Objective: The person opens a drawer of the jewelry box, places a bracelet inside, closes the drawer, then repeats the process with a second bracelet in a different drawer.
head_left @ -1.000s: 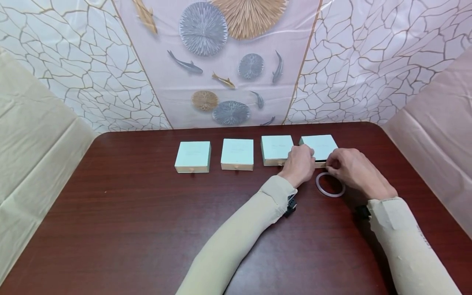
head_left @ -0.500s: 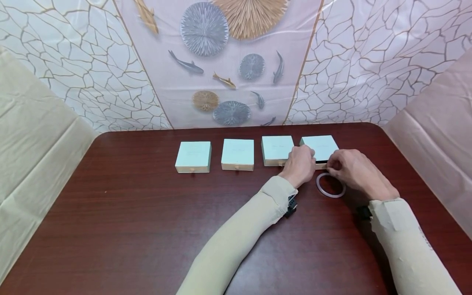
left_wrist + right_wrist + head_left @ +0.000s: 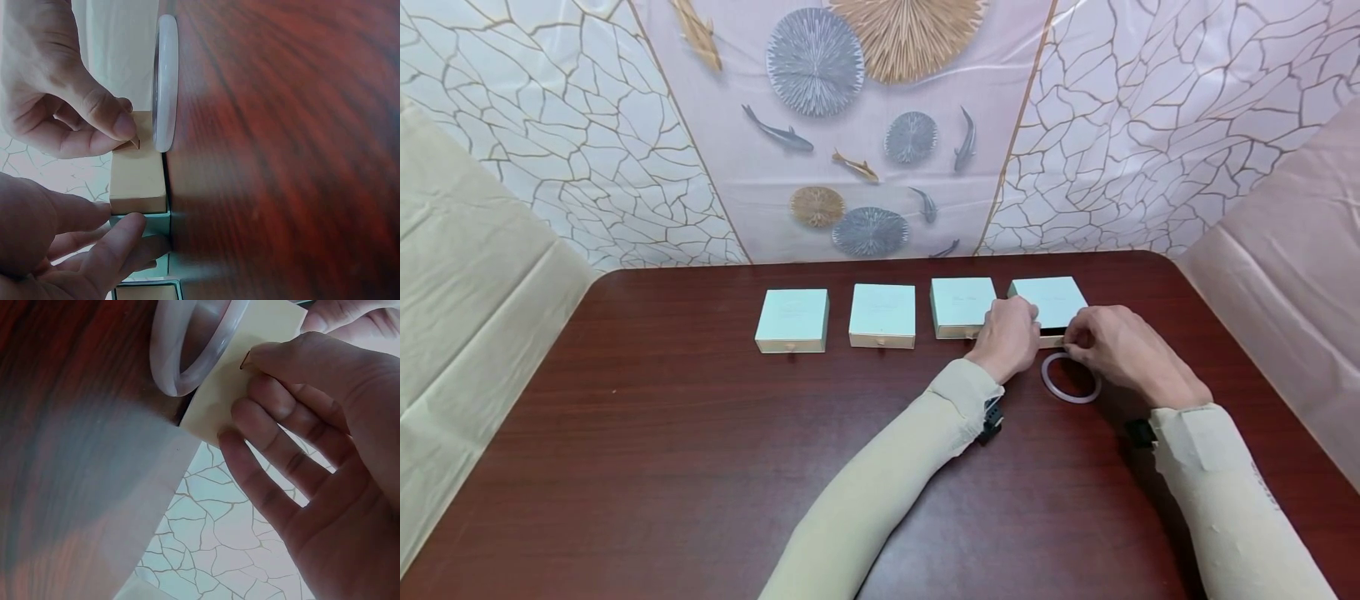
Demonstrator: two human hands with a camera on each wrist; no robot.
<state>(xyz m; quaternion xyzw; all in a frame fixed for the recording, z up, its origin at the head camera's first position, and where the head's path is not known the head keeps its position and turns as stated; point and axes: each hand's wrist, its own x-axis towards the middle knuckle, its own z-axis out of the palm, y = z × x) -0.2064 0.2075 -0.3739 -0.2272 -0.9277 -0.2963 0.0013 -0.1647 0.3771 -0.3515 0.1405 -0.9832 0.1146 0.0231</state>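
At the right end of a row of mint boxes, the rightmost box [image 3: 1049,298] has its cream drawer [image 3: 139,172] slid partly out, with a dark gap behind its front. My right hand [image 3: 1116,346] pinches the small pull tab [image 3: 245,360] on the drawer's front between thumb and index finger, other fingers beside it. My left hand [image 3: 1009,333] holds the left side of this box's mint sleeve [image 3: 159,224], fingers and thumb against it. A pale lavender bangle [image 3: 1051,387] lies on the table just in front of the drawer, below my right hand.
To the left stand the third mint box [image 3: 962,302], partly behind my left hand, then two more boxes, a middle one [image 3: 882,308] and a leftmost one [image 3: 792,315], all with small front tabs. A patterned cloth [image 3: 865,150] hangs behind the dark wooden table [image 3: 700,467].
Both hands keep nearly the same place on the rightmost box. Its drawer front seems to stand very slightly farther out. The bangle and the other boxes stay put.
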